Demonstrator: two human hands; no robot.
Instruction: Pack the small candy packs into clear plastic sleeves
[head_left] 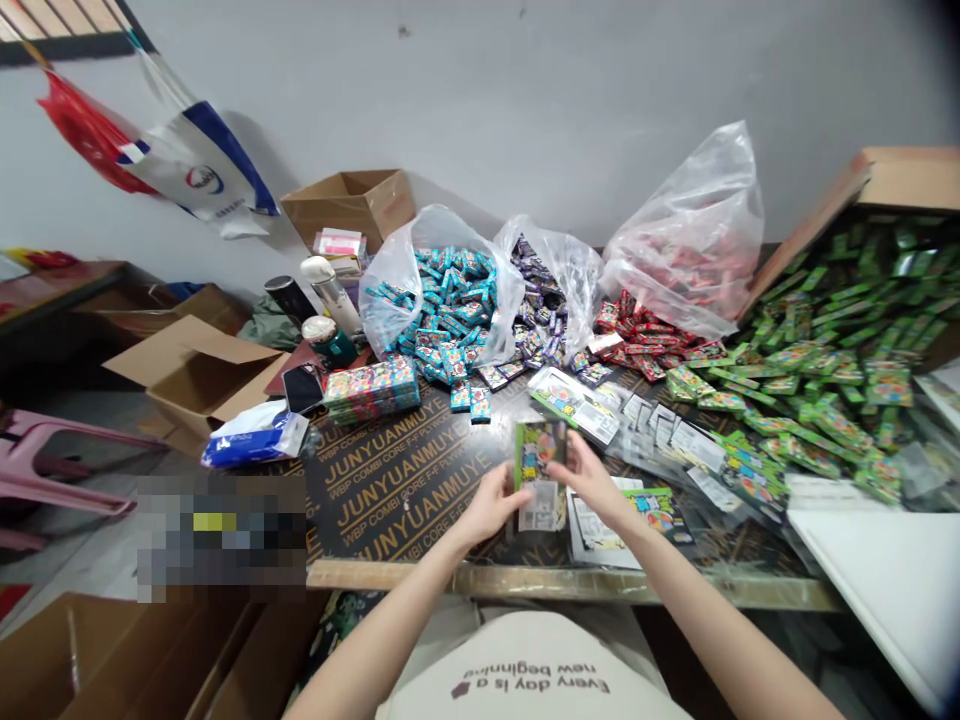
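Both hands hold a flat green-and-black printed packet (541, 455) upright over the front of the table. My left hand (495, 506) grips its left edge, thumb across the front. On its right edge, my right hand (589, 478) is closed with the fingers near the top. What lies behind the packet is hidden. Beside my right hand, more flat printed packets (651, 512) lie on the table, some overlapping. Just beyond the hands is a stack of similar packets (574, 405). Small blue boxes (480, 404) stand near it.
Clear plastic bags hold small blue boxes (457, 290), purple boxes (536, 290) and red boxes (645, 335) along the wall. Green boxes (825, 380) spill from a tipped carton (911, 180) at right. A tissue pack (255, 437), phone (304, 388) and bottles (330, 295) sit left.
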